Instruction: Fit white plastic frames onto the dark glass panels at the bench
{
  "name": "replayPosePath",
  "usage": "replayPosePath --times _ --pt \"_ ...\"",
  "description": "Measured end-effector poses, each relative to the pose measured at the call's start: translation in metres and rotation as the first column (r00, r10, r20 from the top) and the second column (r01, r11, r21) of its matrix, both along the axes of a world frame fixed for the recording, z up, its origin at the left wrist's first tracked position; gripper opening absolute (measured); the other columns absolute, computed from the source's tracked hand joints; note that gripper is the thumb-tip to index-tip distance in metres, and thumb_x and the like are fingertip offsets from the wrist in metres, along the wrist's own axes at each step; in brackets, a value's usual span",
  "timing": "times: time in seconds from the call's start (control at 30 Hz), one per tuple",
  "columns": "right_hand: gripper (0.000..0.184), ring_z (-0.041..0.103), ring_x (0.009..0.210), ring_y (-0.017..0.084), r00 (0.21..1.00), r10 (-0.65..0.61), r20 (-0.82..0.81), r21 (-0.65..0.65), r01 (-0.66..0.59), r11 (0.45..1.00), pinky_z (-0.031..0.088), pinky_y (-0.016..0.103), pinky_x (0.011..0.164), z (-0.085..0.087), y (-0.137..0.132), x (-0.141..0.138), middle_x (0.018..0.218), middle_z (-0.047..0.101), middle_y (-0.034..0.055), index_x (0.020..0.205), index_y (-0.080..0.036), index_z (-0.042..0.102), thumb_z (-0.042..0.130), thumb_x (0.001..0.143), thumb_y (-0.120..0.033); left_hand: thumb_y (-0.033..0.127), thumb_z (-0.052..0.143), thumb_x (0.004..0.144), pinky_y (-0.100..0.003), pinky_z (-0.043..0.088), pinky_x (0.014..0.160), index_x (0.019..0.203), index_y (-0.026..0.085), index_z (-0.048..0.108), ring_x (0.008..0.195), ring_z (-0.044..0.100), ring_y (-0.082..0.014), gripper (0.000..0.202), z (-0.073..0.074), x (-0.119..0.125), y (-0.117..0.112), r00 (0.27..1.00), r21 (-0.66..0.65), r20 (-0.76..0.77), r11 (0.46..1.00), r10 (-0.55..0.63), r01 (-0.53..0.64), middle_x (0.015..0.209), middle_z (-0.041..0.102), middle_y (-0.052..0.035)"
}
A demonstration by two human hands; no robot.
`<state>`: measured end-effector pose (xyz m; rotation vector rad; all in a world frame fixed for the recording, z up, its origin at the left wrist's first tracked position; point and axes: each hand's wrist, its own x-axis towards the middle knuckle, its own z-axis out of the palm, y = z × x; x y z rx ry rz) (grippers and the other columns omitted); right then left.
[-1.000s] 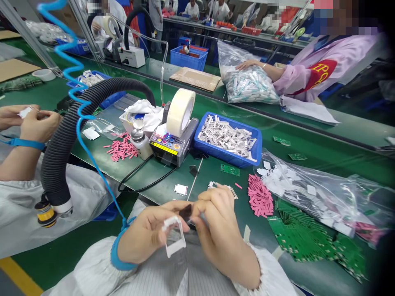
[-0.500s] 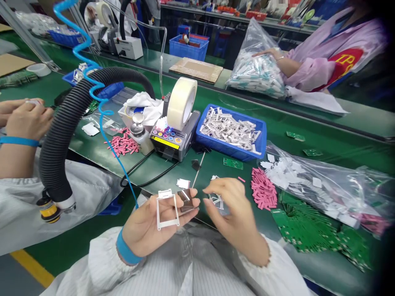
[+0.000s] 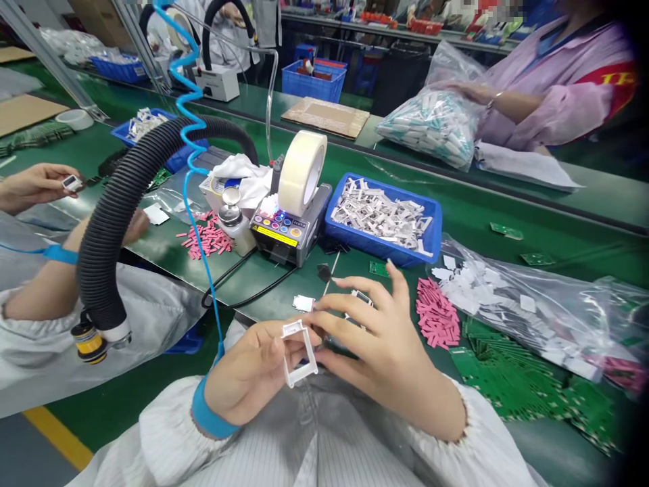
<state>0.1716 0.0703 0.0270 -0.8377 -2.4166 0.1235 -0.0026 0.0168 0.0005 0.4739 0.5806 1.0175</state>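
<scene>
A white plastic frame (image 3: 301,374) is held in my left hand (image 3: 238,375), tilted, with the thumb against its side. Behind it, a small dark panel is mostly hidden by fingers at my left fingertips. My right hand (image 3: 390,348) reaches in from the right, its fingers spread and its thumb and fingertips close to that panel; whether they touch it I cannot make out. Just beyond my hands lie a small white rectangular piece (image 3: 303,303) and a dark square piece (image 3: 324,272). Another white frame (image 3: 362,297) shows partly behind my right fingers.
A blue bin (image 3: 433,250) of white frames stands beside the tape dispenser (image 3: 284,230). Pink strips (image 3: 439,314), green circuit boards (image 3: 507,379) and a clear bag (image 3: 552,291) lie to the right. A black hose (image 3: 109,223) arches at left, near a co-worker's hands. Another person handles a filled bag.
My left hand has turned and shifted the white frame to the right. My right hand has come left, up to the left fingertips. The co-worker's hands at left have separated.
</scene>
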Motion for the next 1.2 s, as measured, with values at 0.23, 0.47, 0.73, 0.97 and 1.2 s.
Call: replayPosePath --times 0.23,0.47,0.73,0.97,1.2 --pt "0.015 0.054 0.099 0.029 0.993 -0.075 0.089 0.122 0.064 0.990 0.006 0.064 0.102 0.006 0.012 0.027 0.083 0.067 0.0007 0.088 -0.026 0.061 0.065 0.077 -0.035 0.052 0.063 0.070 -0.038 0.023 0.108 0.094 0.020 0.071 0.134 0.030 -0.0275 0.040 -0.003 -0.006 0.003 0.995 0.044 -0.095 0.998 0.041 -0.036 0.140 0.046 -0.0070" --pt "0.027 0.054 0.101 0.029 0.934 -0.084 -0.347 -0.261 -0.010 0.965 0.025 0.060 0.099 0.002 -0.004 0.030 0.083 0.061 0.0038 0.094 -0.026 0.060 0.062 0.078 -0.047 0.049 0.067 0.068 -0.038 0.039 0.092 0.091 0.018 0.071 0.099 0.059 -0.0250 0.040 -0.001 0.009 0.006 1.000 0.019 -0.019 1.000 0.005 -0.004 0.097 0.072 -0.0086" --pt "0.028 0.056 0.096 0.027 0.903 -0.061 -0.425 -0.347 -0.100 0.933 0.025 0.059 0.100 -0.002 -0.005 0.024 0.084 0.060 0.0038 0.095 -0.026 0.060 0.060 0.079 -0.048 0.052 0.067 0.066 -0.033 0.042 0.081 0.085 0.014 0.071 0.087 0.060 -0.0219 0.042 -0.001 0.010 0.005 0.999 -0.006 0.024 1.000 -0.022 0.022 0.088 0.069 -0.0084" --pt "0.027 0.057 0.091 0.025 0.920 -0.044 -0.389 -0.274 -0.070 0.959 0.028 0.056 0.099 0.000 -0.010 0.011 0.085 0.062 0.0040 0.096 -0.026 0.060 0.060 0.079 -0.047 0.051 0.065 0.069 -0.036 0.042 0.084 0.097 0.015 0.070 0.090 0.062 -0.0239 0.046 -0.003 0.014 0.004 0.998 -0.004 0.064 1.000 -0.025 0.026 0.092 0.071 -0.0106" --pt "0.020 0.056 0.095 0.025 0.964 -0.047 -0.263 -0.097 0.022 0.995 0.020 0.058 0.102 0.001 -0.018 -0.005 0.079 0.064 0.0023 0.091 -0.026 0.063 0.061 0.078 -0.041 0.057 0.066 0.063 -0.026 0.043 0.060 0.082 0.017 0.071 0.065 0.058 -0.0158 0.045 -0.018 0.012 0.006 1.000 0.063 0.000 0.998 -0.006 0.006 0.071 0.066 -0.0047"
